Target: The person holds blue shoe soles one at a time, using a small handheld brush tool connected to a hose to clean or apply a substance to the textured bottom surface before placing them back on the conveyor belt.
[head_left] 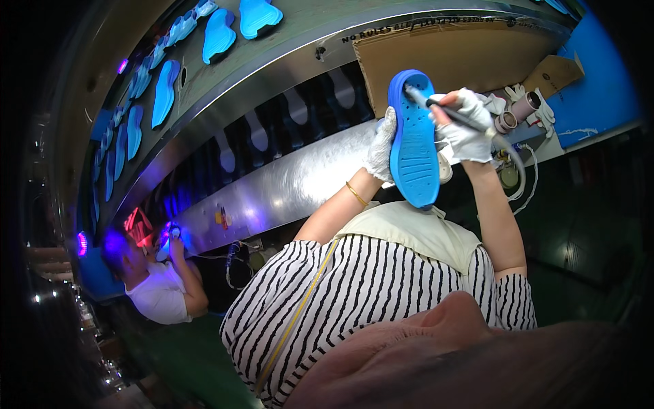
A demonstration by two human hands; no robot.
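Note:
My left hand (380, 148), in a white glove with bare fingertips, grips the side of a blue shoe sole (414, 160). The sole is held upright in front of my chest, its ridged, dotted face turned toward me. In my gloved right hand (469, 126) is a brush (449, 112) with a dark handle, pinched between the fingers. Its pale bristles rest on or just over the sole's upper end; they are blurred. From the handle's rear a whitish hose (516, 160) curves down. Behind the sole's right edge shows part of a pale object (445, 169).
Ahead, a dark conveyor belt (194, 82) carries several blue soles (165, 92). A metal ledge (293, 177) runs below it. A cardboard sheet (436, 58) stands behind the sole. To the right are metal cups (523, 108) and white gloves (545, 114). A co-worker (163, 290) sits at left.

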